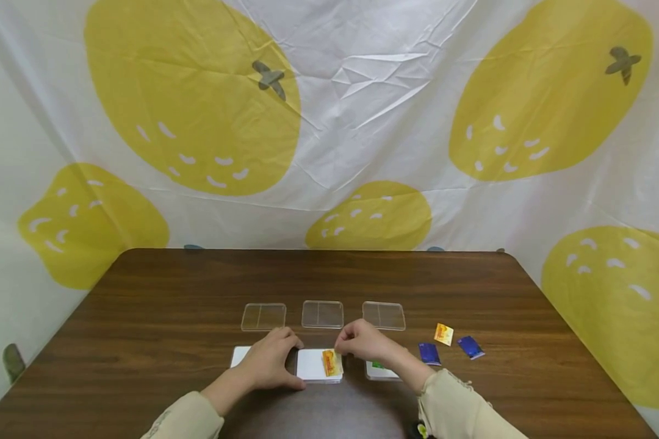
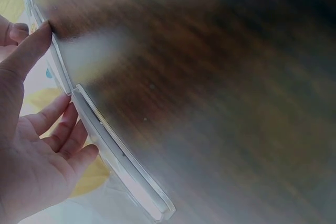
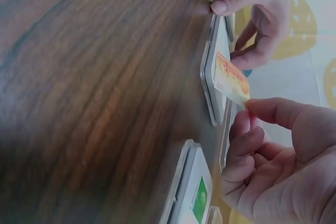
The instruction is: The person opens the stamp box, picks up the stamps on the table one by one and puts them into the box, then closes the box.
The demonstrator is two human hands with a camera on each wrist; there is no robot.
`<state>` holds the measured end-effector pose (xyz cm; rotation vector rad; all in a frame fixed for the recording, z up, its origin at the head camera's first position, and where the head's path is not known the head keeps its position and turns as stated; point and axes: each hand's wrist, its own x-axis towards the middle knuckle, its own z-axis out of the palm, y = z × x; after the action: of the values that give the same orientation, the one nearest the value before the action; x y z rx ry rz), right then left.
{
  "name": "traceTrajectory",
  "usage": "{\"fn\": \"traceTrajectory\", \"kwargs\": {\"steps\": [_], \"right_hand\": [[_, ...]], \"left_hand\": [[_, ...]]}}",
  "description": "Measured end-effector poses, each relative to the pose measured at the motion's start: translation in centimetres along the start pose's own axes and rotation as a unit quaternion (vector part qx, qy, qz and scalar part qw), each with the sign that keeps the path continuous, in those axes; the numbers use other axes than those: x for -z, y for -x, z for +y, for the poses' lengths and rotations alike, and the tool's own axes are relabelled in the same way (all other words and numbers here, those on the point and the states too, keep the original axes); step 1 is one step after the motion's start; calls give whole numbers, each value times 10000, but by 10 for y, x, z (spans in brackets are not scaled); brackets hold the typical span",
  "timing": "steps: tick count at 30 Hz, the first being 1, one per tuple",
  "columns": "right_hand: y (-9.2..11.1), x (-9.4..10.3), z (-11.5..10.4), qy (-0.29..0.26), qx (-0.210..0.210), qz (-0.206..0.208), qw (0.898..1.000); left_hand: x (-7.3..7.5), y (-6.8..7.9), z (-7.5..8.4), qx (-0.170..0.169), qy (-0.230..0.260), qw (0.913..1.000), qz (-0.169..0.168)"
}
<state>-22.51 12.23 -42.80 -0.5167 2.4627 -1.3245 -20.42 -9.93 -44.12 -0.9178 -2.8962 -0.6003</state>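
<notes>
Three flat cases with white inner faces lie in a row. The middle white case (image 1: 310, 366) carries a small orange-and-yellow packet (image 1: 329, 363) at its right end. My right hand (image 1: 365, 341) pinches the edge of that packet between thumb and fingertip; in the right wrist view the packet (image 3: 231, 80) slants over the case. Holding the middle case at its left end, my left hand (image 1: 271, 360) has its thumb by the near corner and fingers toward the far side. It partly covers the left case (image 1: 240, 354). A green piece (image 3: 200, 199) lies on the right case (image 3: 184, 203).
Three clear plastic lids (image 1: 263, 317) lie in a row behind the cases. To the right are two blue packets (image 1: 429, 353) and another orange-and-yellow packet (image 1: 443, 334). A lemon-print cloth (image 1: 340, 152) hangs behind the brown wooden table (image 1: 159, 317).
</notes>
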Motion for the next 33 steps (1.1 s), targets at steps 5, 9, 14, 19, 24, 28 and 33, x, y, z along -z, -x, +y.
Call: {"fn": "traceTrajectory", "kwargs": {"steps": [5,9,14,19,24,28,33], "right_hand": [[-1,-4,-1,-212,-195,189,9994],[-1,-8,-2,-365,-284,325,9984],[3,-12,-1,173,-158,722,9971],[7,-15,-2,817,-63,1049,9911],[10,-17,-1,1255,60,1149,9854],[12,-19,1,1601,173,1222,9794],[12,-21,1,1934,223,1287,9724]], "left_hand": [[-1,0,-1,1,32,10000,-5],[-2,1,-1,-5,47,10000,21],[-1,0,-2,25,73,10000,-7],[0,0,-2,-7,70,10000,33],[0,1,-1,-12,84,10000,33],[0,1,0,-11,82,10000,28],[1,1,0,-27,101,9999,20]]}}
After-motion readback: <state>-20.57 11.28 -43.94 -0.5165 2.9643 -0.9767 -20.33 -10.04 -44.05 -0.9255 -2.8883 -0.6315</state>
